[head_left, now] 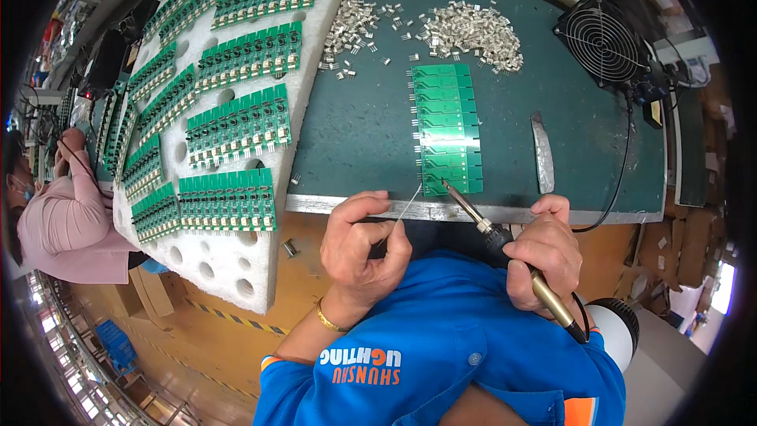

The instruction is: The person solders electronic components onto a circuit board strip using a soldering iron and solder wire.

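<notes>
My left hand (364, 246) pinches a thin length of solder wire (408, 207), its end near the lower left corner of a green circuit board panel (445, 122). In my right hand (546, 256) is a soldering iron (471, 210), its handle running between my fingers and its tip at the bottom edge of the same panel. Whether tip and wire touch the board I cannot tell. The panel lies flat on the dark green work surface (355, 122), with small pins showing along its left side.
White perforated foam (260, 268) on the left carries rows of green boards (229, 201). Piles of small white connectors (473, 33) lie toward the back. A black fan (603, 43) stands back right, its cable hanging down. A grey strip (542, 154) lies right. A co-worker (75, 221) sits far left.
</notes>
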The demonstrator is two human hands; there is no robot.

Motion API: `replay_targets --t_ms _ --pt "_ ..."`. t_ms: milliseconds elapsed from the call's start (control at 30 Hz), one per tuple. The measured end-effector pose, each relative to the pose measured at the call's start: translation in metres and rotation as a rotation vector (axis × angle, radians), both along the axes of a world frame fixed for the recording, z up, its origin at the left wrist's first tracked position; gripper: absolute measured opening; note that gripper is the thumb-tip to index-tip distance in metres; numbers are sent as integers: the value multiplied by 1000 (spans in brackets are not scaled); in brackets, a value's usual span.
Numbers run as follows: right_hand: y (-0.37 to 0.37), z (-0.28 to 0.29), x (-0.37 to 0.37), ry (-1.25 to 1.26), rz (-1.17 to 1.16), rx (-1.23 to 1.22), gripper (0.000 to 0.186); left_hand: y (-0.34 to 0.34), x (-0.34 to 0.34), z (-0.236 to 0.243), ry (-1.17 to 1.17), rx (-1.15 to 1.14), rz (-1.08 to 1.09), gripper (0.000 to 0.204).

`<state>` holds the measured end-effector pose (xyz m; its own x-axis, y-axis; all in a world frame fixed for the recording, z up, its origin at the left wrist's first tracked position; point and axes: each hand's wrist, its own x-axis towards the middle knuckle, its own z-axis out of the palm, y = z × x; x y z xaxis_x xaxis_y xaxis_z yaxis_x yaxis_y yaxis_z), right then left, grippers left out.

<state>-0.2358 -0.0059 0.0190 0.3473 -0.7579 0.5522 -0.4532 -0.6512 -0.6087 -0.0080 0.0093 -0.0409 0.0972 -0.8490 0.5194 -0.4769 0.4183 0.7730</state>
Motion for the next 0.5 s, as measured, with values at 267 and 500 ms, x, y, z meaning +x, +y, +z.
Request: replay_targets --t_ms 267,500 --pt "1 4 4 65 22 38 22 -3 -4 -2 -52 -33 -73 23" --pt "1 2 8 101 21 32 24 -5 -4 -4 -46 -54 -51 23"
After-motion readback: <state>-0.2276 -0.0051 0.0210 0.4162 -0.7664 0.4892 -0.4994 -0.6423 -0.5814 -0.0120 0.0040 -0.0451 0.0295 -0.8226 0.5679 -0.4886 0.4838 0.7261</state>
